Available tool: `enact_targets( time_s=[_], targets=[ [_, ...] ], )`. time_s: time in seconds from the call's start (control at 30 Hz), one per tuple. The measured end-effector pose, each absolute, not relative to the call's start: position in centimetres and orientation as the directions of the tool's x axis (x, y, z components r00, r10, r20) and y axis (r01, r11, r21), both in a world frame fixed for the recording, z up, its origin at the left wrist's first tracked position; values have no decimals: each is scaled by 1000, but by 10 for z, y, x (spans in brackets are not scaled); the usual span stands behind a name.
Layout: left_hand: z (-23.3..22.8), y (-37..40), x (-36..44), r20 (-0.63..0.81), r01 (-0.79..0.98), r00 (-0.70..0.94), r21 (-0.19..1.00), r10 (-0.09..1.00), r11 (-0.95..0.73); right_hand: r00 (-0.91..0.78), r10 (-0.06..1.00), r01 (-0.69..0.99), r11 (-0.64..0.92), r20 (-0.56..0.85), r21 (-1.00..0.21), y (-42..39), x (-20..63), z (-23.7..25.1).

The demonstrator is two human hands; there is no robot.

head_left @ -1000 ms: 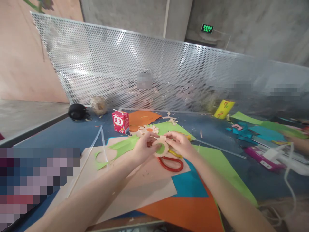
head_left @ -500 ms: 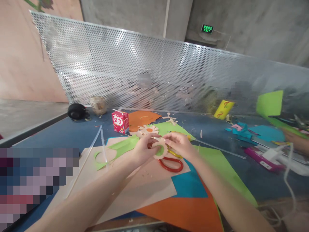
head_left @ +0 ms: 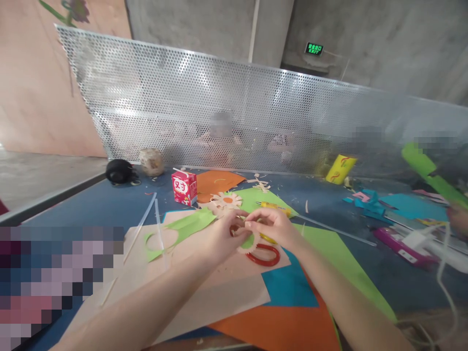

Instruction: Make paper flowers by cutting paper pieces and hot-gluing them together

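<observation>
Between my hands is a small cream paper flower (head_left: pixel 249 242) with a fringed edge and a green centre. My left hand (head_left: pixel 226 233) is curled around its left side, with the thumb against it. The fingers of my right hand (head_left: pixel 273 225) pinch at its upper edge, close to my left fingertips; the exact contact is partly hidden. Just below lie red-handled scissors (head_left: pixel 266 263), their blades out of sight. Beyond my hands rest another cream flower with an orange centre (head_left: pixel 227 200) and a yellow glue-stick-like tool or pen (head_left: pixel 270 206).
Cream (head_left: pixel 175 312), orange (head_left: pixel 278 324), blue (head_left: pixel 292 282) and green paper sheets overlap on the blue table. A pink drink carton (head_left: pixel 185 187), clear sticks (head_left: pixel 158 219) and a purple power strip (head_left: pixel 398 243) lie around. Behind stands a perforated metal screen (head_left: pixel 175 97). At right, another person's hand holds green paper.
The paper flower has tilted and dropped slightly, and my fingers cover more of it. The view has shifted a little. At right, the other person's green paper has changed position.
</observation>
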State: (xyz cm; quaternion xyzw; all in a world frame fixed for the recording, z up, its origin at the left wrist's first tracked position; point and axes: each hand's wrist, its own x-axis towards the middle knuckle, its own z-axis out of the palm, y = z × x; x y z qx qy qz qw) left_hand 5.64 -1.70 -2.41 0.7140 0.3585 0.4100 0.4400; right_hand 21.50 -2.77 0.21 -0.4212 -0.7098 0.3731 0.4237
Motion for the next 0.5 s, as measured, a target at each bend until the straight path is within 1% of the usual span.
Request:
enact_targets(
  time_s=[0.07, 0.13, 0.17, 0.23, 0.33, 0.5],
  targets=[
    [-24, -24, 58, 260, 167, 432, 918, 864, -360, -358, 897, 263, 362, 258, -894, -32, 217, 6],
    [-22, -33, 60, 264, 158, 476, 913, 839, -376, -460, 853, 218, 379, 247, -899, -34, 222, 8],
    [-20, -38, 62, 271, 136, 479, 917, 835, -376, -505, 822, 181, 397, 261, -900, -35, 225, 8],
    [-17, -47, 65, 275, 153, 469, 911, 840, -384, -571, 757, 88, 440, 317, -894, -33, 230, 7],
    [-13, -55, 67, 290, 173, 443, 901, 848, -398, -621, 681, -17, 483, 388, -875, -31, 234, 4],
    [-14, -57, 68, 319, 170, 464, 884, 826, -437, -631, 662, -34, 497, 405, -867, -34, 234, 7]
  ],
)
